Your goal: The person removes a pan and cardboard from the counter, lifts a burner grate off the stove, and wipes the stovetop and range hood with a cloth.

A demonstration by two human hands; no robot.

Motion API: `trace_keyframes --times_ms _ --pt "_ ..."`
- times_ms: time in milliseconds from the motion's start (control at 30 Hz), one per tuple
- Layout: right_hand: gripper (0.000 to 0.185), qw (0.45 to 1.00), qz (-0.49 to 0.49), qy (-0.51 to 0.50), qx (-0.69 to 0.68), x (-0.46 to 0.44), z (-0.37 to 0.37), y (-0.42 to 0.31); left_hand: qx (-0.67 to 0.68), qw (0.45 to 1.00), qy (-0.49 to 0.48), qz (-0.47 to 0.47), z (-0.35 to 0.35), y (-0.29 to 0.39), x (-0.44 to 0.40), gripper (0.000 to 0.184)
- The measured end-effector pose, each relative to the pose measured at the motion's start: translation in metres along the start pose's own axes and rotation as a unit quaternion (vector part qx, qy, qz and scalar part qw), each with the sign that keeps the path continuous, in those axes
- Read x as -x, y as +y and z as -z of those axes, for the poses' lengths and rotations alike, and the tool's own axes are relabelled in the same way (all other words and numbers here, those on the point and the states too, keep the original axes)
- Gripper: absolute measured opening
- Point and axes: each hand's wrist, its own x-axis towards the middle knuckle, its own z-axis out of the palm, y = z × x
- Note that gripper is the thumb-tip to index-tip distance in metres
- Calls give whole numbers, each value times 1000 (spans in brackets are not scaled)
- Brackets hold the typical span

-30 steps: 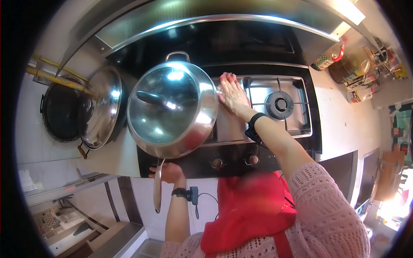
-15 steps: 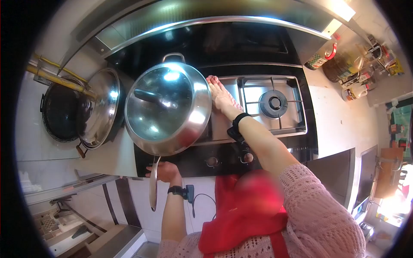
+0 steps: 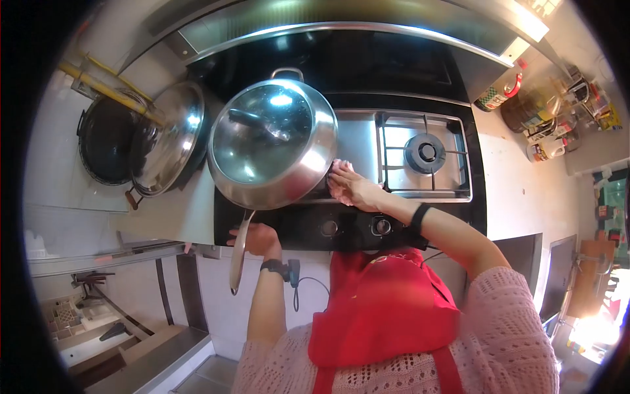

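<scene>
A large stainless-steel pan (image 3: pixel 308 167) with a glass-and-steel lid (image 3: pixel 262 141) stands over the left side of the gas stove. Its long metal handle (image 3: pixel 240 253) points toward me. My left hand (image 3: pixel 261 240) is at the stove's front edge, its fingers stretched left behind the handle; the handle partly covers them, and I see no grip around it. On the stove's steel panel, just right of the pan, my right hand (image 3: pixel 357 189) presses a pink-and-white cloth (image 3: pixel 339 187), fingers bent over it near the front rim.
The right burner (image 3: pixel 425 154) has a bare grate. Two control knobs (image 3: pixel 382 226) sit on the front panel. A dark wok (image 3: pixel 108 148) and a lidded wok (image 3: pixel 167 141) stand to the left. Bottles and jars (image 3: pixel 545 150) line the back right counter.
My right hand has drawn the cloth toward me, from beside the pan's middle to the panel's front. My left hand stays by the handle. The whole view has shifted slightly.
</scene>
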Motion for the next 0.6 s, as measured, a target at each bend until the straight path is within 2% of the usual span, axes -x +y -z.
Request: trace_keyframes --times_ms 33,67,133,167,267,333,400,533,567,600 --pt "54 992 32 20 119 7 44 -50 88 995 3 55 3 6 -1 60" --pt "48 992 -26 9 125 11 55 -69 176 978 5 109 5 10 -2 60" --pt "38 981 -143 -17 133 18 63 -84 116 990 44 72 -16 6 -3 60" --pt "26 988 -96 15 119 19 50 -72 111 990 50 70 -20 4 -3 60" --pt "20 999 1 -45 13 8 37 -75 117 990 41 71 -11 6 -4 59" --pt "16 994 -38 -73 71 -7 25 -85 105 992 32 61 -12 5 -6 59" --pt "17 959 2 -105 263 -10 35 -99 74 996 29 40 -17 3 -6 59" --pt "15 959 -44 17 280 15 24 -83 103 992 21 65 -12 8 -5 59" --pt "16 944 -96 -56 311 24 41 -86 94 994 12 54 -16 5 -6 59" --pt "14 927 -98 -78 355 32 48 -82 87 995 3 43 -20 3 -7 59"
